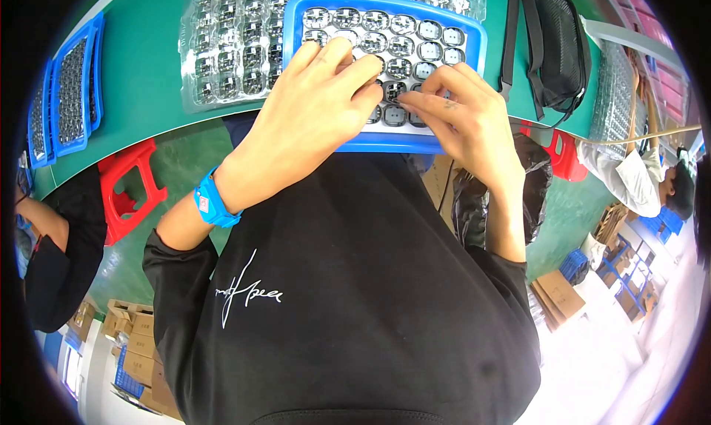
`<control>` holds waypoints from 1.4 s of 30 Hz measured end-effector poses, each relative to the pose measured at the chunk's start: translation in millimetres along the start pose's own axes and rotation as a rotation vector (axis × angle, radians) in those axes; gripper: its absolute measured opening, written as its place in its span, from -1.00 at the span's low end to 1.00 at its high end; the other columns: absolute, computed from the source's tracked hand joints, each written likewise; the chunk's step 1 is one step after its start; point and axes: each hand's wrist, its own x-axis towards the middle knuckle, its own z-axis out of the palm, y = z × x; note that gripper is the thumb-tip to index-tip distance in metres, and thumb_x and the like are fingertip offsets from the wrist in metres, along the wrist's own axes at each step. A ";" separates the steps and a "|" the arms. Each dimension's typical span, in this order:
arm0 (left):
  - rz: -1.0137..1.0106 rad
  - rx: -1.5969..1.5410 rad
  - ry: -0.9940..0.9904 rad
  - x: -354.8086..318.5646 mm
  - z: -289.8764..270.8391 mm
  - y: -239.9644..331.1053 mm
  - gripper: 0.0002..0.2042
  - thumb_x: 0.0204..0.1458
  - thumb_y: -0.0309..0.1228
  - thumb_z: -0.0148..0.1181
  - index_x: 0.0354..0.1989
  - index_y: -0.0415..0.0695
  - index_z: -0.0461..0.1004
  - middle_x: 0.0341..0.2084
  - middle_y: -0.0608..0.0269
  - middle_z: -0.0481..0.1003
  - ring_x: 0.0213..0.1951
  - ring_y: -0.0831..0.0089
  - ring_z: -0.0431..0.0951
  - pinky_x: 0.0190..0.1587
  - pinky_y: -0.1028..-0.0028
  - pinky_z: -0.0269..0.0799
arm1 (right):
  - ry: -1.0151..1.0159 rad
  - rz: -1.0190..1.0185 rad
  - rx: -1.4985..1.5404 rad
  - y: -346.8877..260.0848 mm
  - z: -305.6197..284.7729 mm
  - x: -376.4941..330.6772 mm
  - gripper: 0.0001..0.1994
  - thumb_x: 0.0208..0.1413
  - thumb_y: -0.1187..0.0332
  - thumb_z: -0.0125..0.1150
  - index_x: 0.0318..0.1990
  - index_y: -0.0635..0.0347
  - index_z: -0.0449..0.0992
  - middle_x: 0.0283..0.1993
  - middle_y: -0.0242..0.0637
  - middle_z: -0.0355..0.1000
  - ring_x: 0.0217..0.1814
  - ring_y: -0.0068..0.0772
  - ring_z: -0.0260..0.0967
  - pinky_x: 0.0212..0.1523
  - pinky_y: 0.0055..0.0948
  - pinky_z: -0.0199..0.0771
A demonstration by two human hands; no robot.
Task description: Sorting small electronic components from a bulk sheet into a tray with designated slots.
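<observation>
In front of me a blue-rimmed tray [478,47] holds rows of small oval parts, some dark with shiny detail, some plain grey. Over its left side bends my left hand [318,103], fingers curled in; whatever they hold is hidden beneath them. My right hand [466,114] reaches in from the right, thumb and forefinger pinched at the edge of a small dark oval part [395,92] in the lower rows. The tips of both hands are close together there. A blue wristband [213,199] is on my left wrist.
Clear plastic blister trays [241,44] with similar parts lie behind and left of the tray on the green table [144,55]. Blue trays [72,92] stand far left, a black bag [555,47] at right. Red stools [133,188] and another person's arm [44,221] are nearby.
</observation>
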 end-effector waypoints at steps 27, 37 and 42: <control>-0.002 -0.365 0.094 111.8 -36.5 -37.6 -0.78 0.20 -0.34 0.32 -0.16 -0.27 0.57 -0.26 -0.04 0.48 -0.09 -0.02 0.55 0.01 0.12 0.47 | 0.161 0.221 -0.152 75.3 -53.0 17.3 -0.82 0.22 0.37 0.41 -0.08 0.21 0.73 -0.30 -0.27 0.48 -0.29 -0.32 0.49 -0.24 -0.38 0.48; -0.015 -0.248 -0.162 178.7 55.0 -102.7 -0.73 -0.02 -0.30 0.43 -0.34 -0.31 0.63 -0.37 -0.16 0.62 -0.21 -0.13 0.65 -0.11 0.05 0.56 | -0.149 0.216 -0.057 152.8 -36.0 72.4 -0.81 0.18 0.34 0.43 -0.12 0.22 0.75 -0.36 -0.25 0.47 -0.34 -0.34 0.38 -0.24 -0.33 0.42; 0.027 -0.158 0.075 161.4 41.2 -80.7 -0.79 0.05 -0.36 0.38 -0.33 -0.30 0.63 -0.34 -0.10 0.59 -0.31 -0.11 0.63 -0.16 0.06 0.56 | 0.076 0.173 -0.040 128.2 -47.4 59.3 -0.82 0.12 0.37 0.41 -0.27 0.33 0.72 -0.39 -0.01 0.57 -0.28 0.08 0.55 -0.25 -0.11 0.52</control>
